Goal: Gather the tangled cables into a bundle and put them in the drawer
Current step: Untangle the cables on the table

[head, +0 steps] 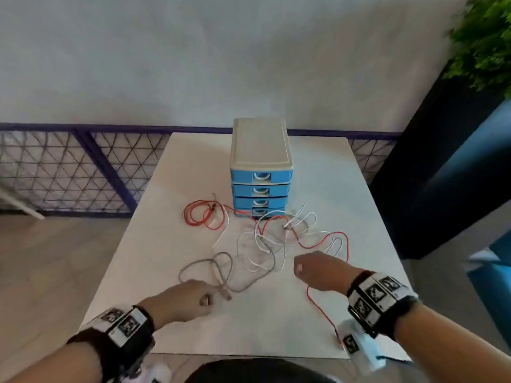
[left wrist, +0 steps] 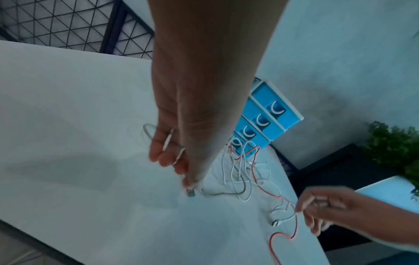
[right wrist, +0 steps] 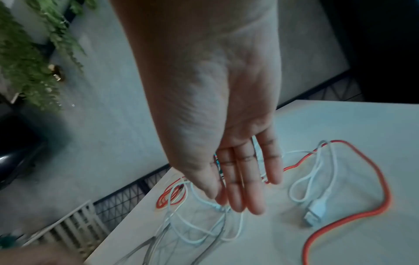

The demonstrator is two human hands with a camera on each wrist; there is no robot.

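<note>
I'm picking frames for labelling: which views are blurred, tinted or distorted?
Head view: soft throughout, wide-angle bending at the edges, though the cables and drawer unit stay readable. Left wrist view: blue-tinted and dim, left hand smeared, horizon tilted. Right wrist view: blue cast, right hand fingertips and red cable motion-blurred.

One small blue plastic box point(head: 261, 167) with four drawers sits past both hands. One long red cable point(head: 203, 217), one grey braided cable point(head: 206, 268) and some thin white cables point(head: 257, 244), too tangled to count, lie by them.
</note>
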